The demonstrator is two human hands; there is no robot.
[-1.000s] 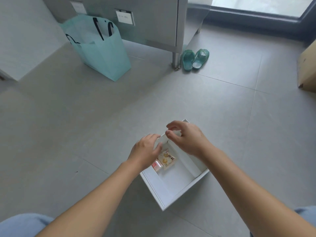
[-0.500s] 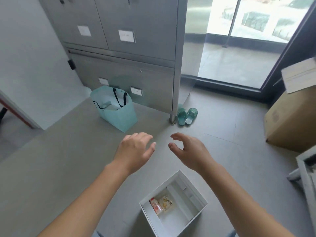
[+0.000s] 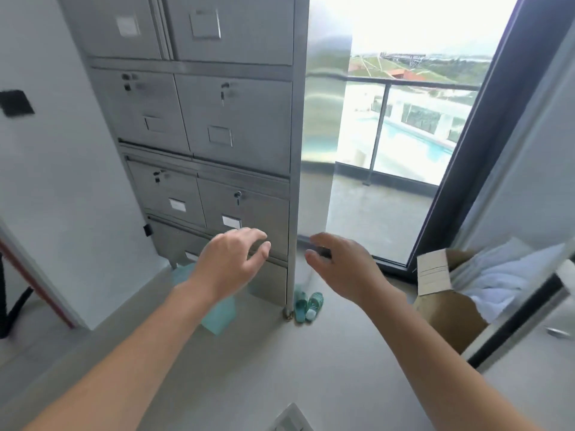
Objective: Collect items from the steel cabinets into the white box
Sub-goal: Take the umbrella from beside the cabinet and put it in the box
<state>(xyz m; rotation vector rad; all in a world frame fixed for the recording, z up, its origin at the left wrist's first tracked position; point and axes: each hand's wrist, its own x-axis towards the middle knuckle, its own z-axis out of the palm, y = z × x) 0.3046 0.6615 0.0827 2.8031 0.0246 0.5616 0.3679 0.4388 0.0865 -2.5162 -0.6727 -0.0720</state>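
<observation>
The steel cabinet (image 3: 236, 126) rises ahead of me, its small locker doors all closed, each with a keyhole and a label holder. My left hand (image 3: 230, 265) is raised in front of the lower right doors, fingers spread, holding nothing. My right hand (image 3: 342, 269) hovers just right of the cabinet's edge, also open and empty. Only a corner of the white box (image 3: 291, 419) shows at the bottom edge of the frame, on the floor between my forearms; its contents are out of view.
A teal bag (image 3: 219, 315) stands on the floor behind my left wrist. Green slippers (image 3: 308, 303) lie by the cabinet's leg. An open cardboard box (image 3: 448, 309) sits at the right near a glass balcony door (image 3: 404, 135). A white wall (image 3: 56, 181) is on the left.
My view has swung up from the floor and white box to the cabinet front. Both hands rose away from the box, empty, and now hover near the lower doors.
</observation>
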